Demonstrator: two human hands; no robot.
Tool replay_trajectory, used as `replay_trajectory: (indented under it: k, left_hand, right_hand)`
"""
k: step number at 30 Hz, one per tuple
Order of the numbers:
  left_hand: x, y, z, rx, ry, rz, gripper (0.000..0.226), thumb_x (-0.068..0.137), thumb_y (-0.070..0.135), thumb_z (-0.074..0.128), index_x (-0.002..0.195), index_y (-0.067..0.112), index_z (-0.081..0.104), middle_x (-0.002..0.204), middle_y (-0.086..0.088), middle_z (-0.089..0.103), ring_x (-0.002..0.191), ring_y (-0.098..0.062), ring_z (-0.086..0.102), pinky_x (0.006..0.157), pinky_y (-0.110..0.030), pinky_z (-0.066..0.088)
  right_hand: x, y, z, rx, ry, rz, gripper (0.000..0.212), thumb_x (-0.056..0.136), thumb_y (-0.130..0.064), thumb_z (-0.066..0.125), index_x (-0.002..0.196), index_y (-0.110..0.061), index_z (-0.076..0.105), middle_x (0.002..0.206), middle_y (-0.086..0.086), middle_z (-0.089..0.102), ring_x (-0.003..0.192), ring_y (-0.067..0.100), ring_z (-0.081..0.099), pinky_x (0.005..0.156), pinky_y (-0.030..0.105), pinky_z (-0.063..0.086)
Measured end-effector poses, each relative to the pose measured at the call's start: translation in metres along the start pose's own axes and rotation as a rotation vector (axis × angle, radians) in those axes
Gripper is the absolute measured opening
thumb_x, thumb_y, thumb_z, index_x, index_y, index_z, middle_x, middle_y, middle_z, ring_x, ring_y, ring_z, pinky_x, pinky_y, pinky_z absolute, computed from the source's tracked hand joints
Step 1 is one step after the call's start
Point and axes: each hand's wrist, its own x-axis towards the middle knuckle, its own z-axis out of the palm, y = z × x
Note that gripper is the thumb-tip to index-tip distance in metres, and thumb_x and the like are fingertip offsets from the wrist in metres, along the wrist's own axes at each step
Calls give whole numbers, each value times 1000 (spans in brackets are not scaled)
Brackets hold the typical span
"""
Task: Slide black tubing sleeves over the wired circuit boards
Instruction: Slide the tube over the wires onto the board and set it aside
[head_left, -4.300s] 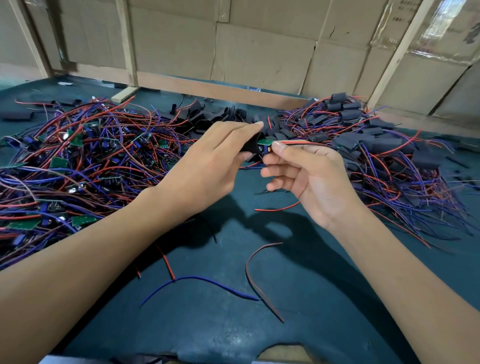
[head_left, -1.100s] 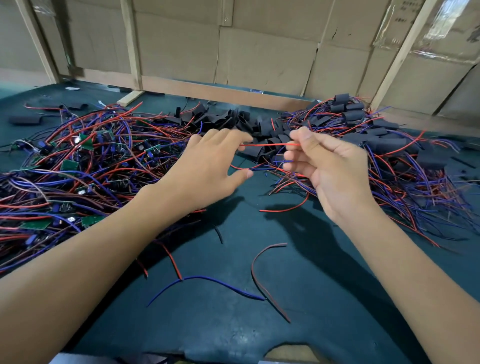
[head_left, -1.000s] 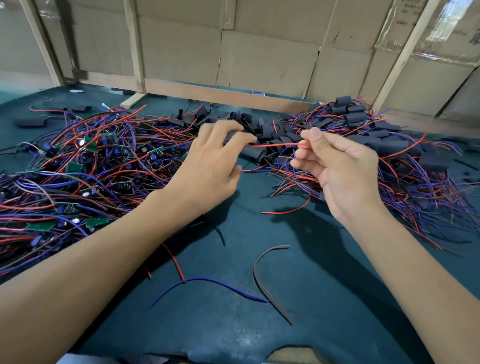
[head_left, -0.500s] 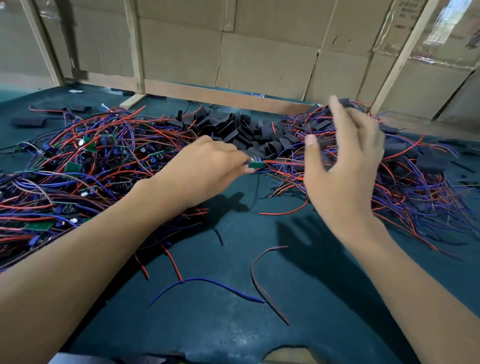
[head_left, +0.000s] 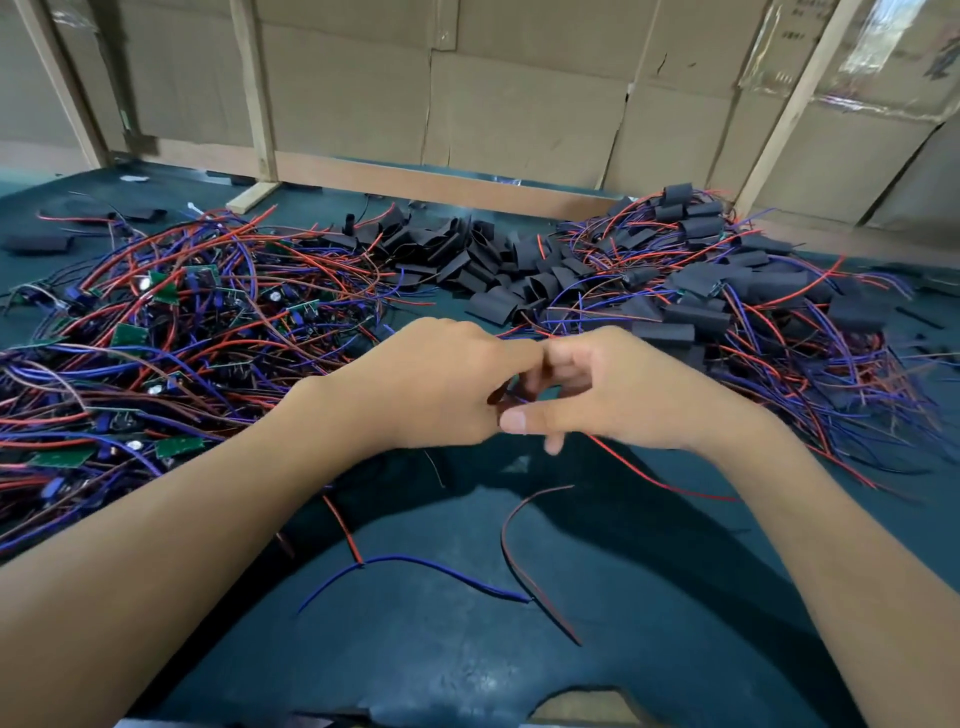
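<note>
My left hand (head_left: 431, 384) and my right hand (head_left: 613, 389) meet over the middle of the table (head_left: 467, 665), fingertips touching. My left fingers are curled in and seem to pinch something small where the hands meet. I can see only a bit of blue and red wire (head_left: 511, 397) in the gap, so I cannot tell if a board is in there. My right fingers (head_left: 569, 358) are bent and a little spread, and my right thumb (head_left: 524, 418) points at my left hand. I cannot tell if it is holding anything.

The bare boards (head_left: 171, 332) with their red and blue wires lie in a big heap toward the left edge. The empty black sleeves (head_left: 498, 275) are piled near the far edge, in the middle. The boards that already wear sleeves (head_left: 696, 291) lie in a heap toward the right edge. Some loose wires (head_left: 426, 566) lie near me.

I think I am getting the wires ready to go into a sleeve.

What could go wrong? The wires are thin and bendy, so they could spread apart and miss the hole. A wire from the big heap could be caught and drag other boards along. If I pull too hard, a wire might snap off its board. My hands also hide the work from me, so I could fumble and drop it.
</note>
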Motion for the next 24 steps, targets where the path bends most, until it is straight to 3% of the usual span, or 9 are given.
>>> replay_trajectory:
  k: [1,3,7,10,13,16,18,21,24]
  left_hand:
    - [-2,-1,-3,-31,11,3,17,89,40,57,104,32,59,80,6,67,77,-25,62,66,-37,48]
    - [-6,-11,-9,-128,36,-16,19,91,50,57,99,33,63,69,12,62,67,-12,58,62,-31,44]
    - [-10,-36,-14,-263,-26,-81,24,99,47,51,110,36,70,93,17,72,84,-2,63,77,-32,51]
    - [-8,-41,-12,-305,-56,-70,37,101,45,43,117,26,70,99,12,72,85,-3,61,79,-30,49]
    - [-3,-47,-13,-364,-77,-66,42,98,47,44,103,16,71,84,7,64,77,-5,58,72,-23,45]
    - [16,-64,-24,-577,30,-256,38,99,49,49,103,21,75,91,12,71,85,0,65,74,-18,50]
    - [40,-79,-24,-398,46,-291,30,102,41,54,113,20,73,100,12,72,95,-6,66,81,-18,47]
    - [80,-84,-10,-37,-282,-173,32,98,26,61,127,16,65,121,-4,67,114,-23,62,94,-24,42]
    - [103,-82,12,162,-536,-75,19,91,20,59,109,15,63,106,-10,67,98,-33,62,86,-43,51]
  right_hand:
    - [0,2,0,-35,-24,7,25,87,-37,79,101,-17,73,90,2,76,65,19,73,81,37,54]
    - [-1,6,-4,-73,-27,47,8,95,-25,71,92,-19,75,85,-3,78,63,20,74,79,29,54]
    - [-2,13,-16,-279,53,122,16,96,-17,67,83,-19,76,75,-8,76,67,11,73,69,29,52]
    - [-1,10,-9,-197,95,41,41,90,9,53,108,-24,70,83,-5,77,77,8,74,81,26,57]
    - [6,4,9,67,93,15,62,81,12,42,128,-24,61,78,-1,74,61,14,68,58,26,54]
    - [17,4,17,365,138,127,56,66,-2,39,110,-17,71,68,5,58,42,13,34,41,16,24]
    - [18,6,16,410,184,175,38,72,-15,53,101,-16,77,66,3,45,45,11,24,44,16,17]
    - [13,7,16,171,294,44,25,102,-35,59,99,-20,79,53,-13,36,40,5,31,42,14,24]
    - [12,12,16,-8,365,-61,25,106,-31,53,98,-25,76,46,-18,46,44,1,44,53,20,32]
